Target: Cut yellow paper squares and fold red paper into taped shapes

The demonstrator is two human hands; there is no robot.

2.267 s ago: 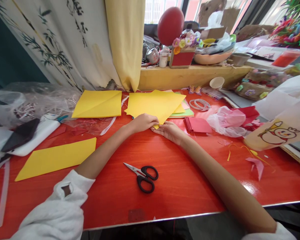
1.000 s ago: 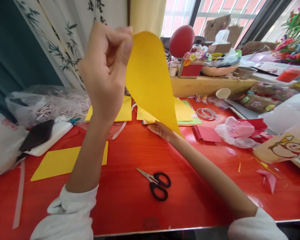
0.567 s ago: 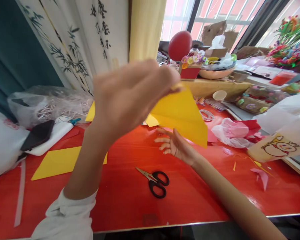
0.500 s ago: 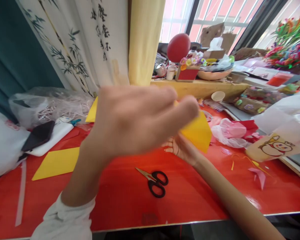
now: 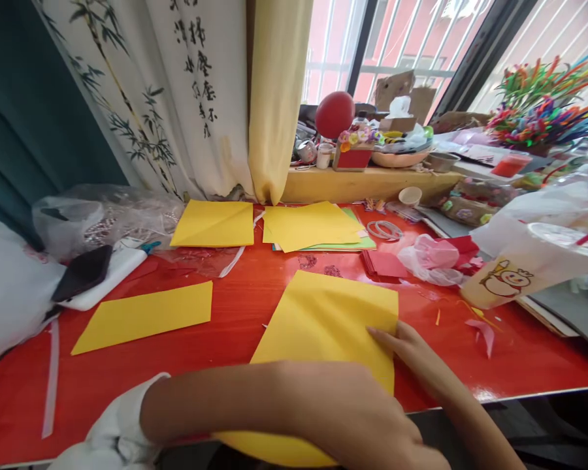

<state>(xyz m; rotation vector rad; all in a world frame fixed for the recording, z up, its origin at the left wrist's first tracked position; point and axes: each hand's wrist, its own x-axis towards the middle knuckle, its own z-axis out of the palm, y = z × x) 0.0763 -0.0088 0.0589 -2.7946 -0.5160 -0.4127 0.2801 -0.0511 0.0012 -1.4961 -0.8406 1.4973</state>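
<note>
A large yellow sheet of paper lies across the front of the red table, its near end hanging past the edge. On its right edge rests my right hand, thumb on top and fingers tucked underneath, gripping it. My left hand crosses low over the same sheet from the left. Its fingers bend down and are mostly hidden at the bottom of the picture, so what they hold cannot be made out. A cut yellow paper piece lies to the left. The scissors are out of sight.
Farther back are a yellow paper stack and more yellow sheets over coloured ones. A drink cup, pink plastic bag and red paper stack stand right. A phone lies left.
My left hand has dropped from mid-picture to the lower front. My right hand has come nearer with the yellow sheet, now spread flat where the scissors were seen.
</note>
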